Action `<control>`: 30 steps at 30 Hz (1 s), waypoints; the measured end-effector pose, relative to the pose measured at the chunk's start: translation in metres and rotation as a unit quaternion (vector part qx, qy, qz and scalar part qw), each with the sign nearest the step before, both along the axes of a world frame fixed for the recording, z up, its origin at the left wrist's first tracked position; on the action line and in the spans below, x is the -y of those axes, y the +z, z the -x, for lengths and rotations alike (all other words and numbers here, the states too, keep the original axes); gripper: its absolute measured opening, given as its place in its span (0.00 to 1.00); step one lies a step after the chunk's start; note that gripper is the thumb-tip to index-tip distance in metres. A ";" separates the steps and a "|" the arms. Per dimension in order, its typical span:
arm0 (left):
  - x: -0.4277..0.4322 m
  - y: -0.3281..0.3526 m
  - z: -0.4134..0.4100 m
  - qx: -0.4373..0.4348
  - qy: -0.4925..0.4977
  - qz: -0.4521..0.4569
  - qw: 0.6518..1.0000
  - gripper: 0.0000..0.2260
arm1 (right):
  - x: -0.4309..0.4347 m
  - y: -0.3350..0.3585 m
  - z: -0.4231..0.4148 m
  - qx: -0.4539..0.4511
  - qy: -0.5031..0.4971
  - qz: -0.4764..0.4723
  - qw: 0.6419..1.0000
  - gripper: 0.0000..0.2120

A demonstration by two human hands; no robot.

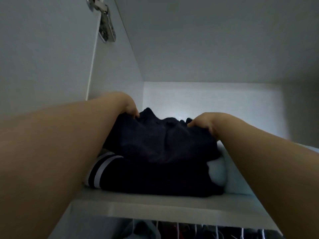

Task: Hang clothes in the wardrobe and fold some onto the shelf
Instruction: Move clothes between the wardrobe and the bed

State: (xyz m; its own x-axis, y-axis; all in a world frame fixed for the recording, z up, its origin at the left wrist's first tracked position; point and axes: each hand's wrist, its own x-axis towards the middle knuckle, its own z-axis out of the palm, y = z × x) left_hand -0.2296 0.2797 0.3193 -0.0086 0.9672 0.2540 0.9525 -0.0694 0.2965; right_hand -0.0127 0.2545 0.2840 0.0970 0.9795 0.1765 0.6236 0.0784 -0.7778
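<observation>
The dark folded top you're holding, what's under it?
Under the dark folded top lies another dark garment with white stripes on the shelf. Something pale peeks out beside it. Both hands, left hand and right hand, grip the top; anything deeper is covered.

body: two bare forearms | sleeves: none visible | hands: bare, no rings or gloves seen

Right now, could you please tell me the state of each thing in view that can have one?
Left hand: gripping the dark garment's far edge.
Right hand: gripping the same edge.
Dark garment: folded, atop the stack.
Striped garment: folded, lying on the shelf.
Shelf: holding the stack.
Hanging clothes: hung below.
Door hinge: open.
</observation>
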 end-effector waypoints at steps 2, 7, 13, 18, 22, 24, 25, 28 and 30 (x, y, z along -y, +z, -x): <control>-0.013 -0.009 0.001 -0.108 0.022 0.061 0.992 0.17 | -0.008 -0.011 0.000 0.204 -0.036 0.023 0.978 0.11; -0.043 -0.029 -0.016 -0.253 0.064 0.037 0.965 0.20 | -0.027 -0.013 -0.004 0.387 -0.049 0.105 0.915 0.16; -0.051 -0.033 -0.039 -0.144 -0.062 -0.134 0.979 0.25 | -0.051 0.000 0.010 0.320 -0.067 -0.221 0.919 0.16; -0.078 -0.062 -0.041 -0.145 -0.077 0.013 0.986 0.18 | -0.059 -0.029 0.025 0.419 0.096 -0.020 0.903 0.18; -0.087 -0.074 -0.030 -0.064 -0.075 0.129 0.987 0.11 | -0.061 -0.041 0.016 0.427 0.102 0.070 0.896 0.20; -0.095 -0.076 -0.028 -0.048 -0.063 0.111 0.991 0.13 | -0.063 -0.042 0.015 0.402 0.107 0.061 0.907 0.20; -0.093 -0.077 -0.030 -0.051 -0.061 0.121 0.989 0.12 | -0.062 -0.044 0.015 0.392 0.107 0.056 0.912 0.20; -0.087 -0.080 -0.036 -0.099 -0.075 0.156 0.980 0.13 | -0.060 -0.048 0.013 0.391 0.111 0.071 0.911 0.20; -0.077 -0.081 -0.040 -0.094 -0.065 0.142 0.983 0.16 | -0.052 -0.047 0.012 0.381 0.103 0.066 0.917 0.20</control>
